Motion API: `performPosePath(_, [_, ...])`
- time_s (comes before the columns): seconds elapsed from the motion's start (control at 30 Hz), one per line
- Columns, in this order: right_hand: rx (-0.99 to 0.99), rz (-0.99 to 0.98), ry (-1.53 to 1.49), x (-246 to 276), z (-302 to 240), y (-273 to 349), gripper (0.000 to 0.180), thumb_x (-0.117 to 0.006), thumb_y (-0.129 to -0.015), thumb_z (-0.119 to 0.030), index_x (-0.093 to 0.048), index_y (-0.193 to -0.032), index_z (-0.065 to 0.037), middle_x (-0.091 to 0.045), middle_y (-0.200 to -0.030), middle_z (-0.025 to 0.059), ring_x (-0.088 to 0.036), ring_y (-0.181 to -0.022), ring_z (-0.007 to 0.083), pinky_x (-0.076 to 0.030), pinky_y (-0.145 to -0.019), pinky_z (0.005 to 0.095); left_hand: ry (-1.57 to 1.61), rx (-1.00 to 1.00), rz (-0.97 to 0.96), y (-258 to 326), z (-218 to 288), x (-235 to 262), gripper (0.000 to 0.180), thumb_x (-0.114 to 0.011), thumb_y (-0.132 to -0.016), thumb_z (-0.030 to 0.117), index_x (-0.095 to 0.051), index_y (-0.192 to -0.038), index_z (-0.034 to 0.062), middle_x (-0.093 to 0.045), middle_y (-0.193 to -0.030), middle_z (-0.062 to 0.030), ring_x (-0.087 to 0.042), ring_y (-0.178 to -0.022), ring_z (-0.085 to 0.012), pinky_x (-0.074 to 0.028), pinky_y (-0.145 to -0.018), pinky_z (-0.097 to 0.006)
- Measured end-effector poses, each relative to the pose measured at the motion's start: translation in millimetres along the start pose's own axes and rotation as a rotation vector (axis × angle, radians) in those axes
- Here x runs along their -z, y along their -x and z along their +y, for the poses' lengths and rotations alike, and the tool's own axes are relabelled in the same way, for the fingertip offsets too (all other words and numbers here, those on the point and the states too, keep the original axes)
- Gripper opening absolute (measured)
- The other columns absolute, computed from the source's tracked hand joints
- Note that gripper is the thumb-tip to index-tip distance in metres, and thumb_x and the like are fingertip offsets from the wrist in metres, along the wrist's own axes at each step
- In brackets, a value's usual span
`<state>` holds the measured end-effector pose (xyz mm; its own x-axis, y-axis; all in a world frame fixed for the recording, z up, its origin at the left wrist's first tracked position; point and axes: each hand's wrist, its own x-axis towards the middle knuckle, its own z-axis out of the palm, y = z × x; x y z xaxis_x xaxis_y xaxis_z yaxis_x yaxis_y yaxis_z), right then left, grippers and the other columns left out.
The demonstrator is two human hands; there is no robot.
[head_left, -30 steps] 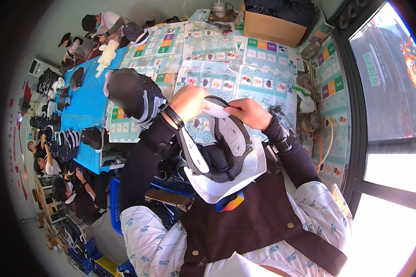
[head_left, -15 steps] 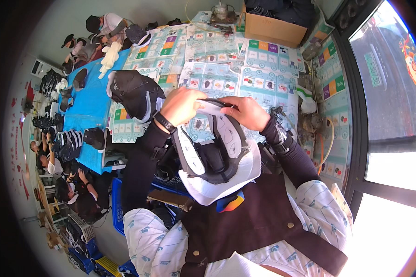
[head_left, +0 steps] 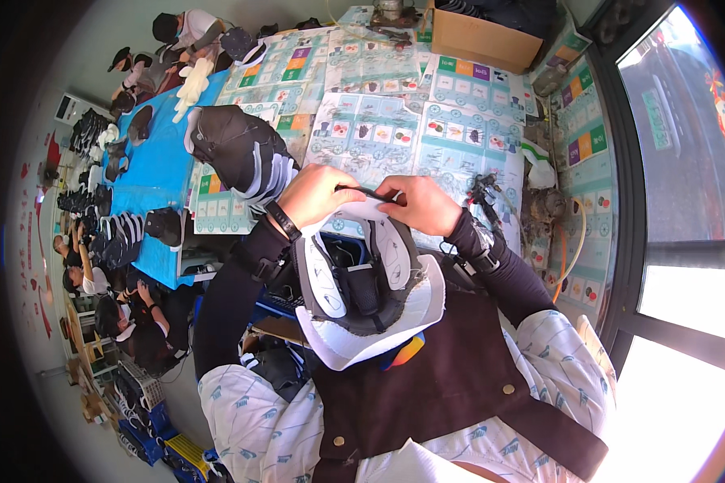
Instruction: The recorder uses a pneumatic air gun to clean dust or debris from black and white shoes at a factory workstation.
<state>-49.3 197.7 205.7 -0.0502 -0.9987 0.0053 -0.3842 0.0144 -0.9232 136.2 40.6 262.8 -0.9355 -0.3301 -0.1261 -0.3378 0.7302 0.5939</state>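
A grey, black and white shoe upper point(head_left: 368, 282) lies against my chest, its opening toward me. My left hand point(head_left: 318, 193) grips its far rim on the left, a dark band on the wrist. My right hand point(head_left: 423, 204) pinches the far rim on the right. A thin black strand or tool point(head_left: 369, 193) runs between the two hands' fingertips; which hand holds it I cannot tell. Both forearms wear black sleeves.
A pile of black-and-white shoe uppers point(head_left: 242, 153) sits left of my left hand on the patterned table cover point(head_left: 427, 129). A cardboard box point(head_left: 487, 36) stands at the far edge. A blue table point(head_left: 149, 173) with shoe parts runs left, with seated people point(head_left: 137, 322) beside it. A window point(head_left: 685, 161) is on the right.
Both hands have moved away from me along the upper to its far rim and drawn closer together. The upper has tilted slightly.
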Motion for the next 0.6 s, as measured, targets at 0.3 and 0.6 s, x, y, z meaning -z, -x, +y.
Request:
performPosePath(0.3, [-0.071, -0.259, 0.198, 25, -6, -3, 0.027, -0.072, -0.086, -0.013, -0.071, -0.109, 0.001, -0.072, -0.089, 0.0133, -0.065, -0.078, 0.0172, -0.052, -0.074, 0.0329, -0.003, -0.037, 0.111, 9, 14, -3, 0.021, -0.077, -0.084, 0.021, -0.076, -0.091, 0.0013, -0.071, -0.084, -0.0178, -0.07, -0.076, -0.0343, -0.053, -0.067, -0.037])
performPosePath(0.6, [-0.049, -0.302, 0.089, 54, -13, 2, 0.031, -0.066, -0.084, -0.019, -0.07, -0.106, 0.003, -0.069, -0.084, 0.0185, -0.064, -0.076, 0.0233, -0.05, -0.073, 0.0369, -0.03, -0.241, 0.328, 13, 36, -20, 0.018, -0.071, -0.089, 0.014, -0.066, -0.105, 0.0098, -0.067, -0.109, -0.0067, -0.069, -0.089, -0.0303, -0.056, -0.074, -0.038])
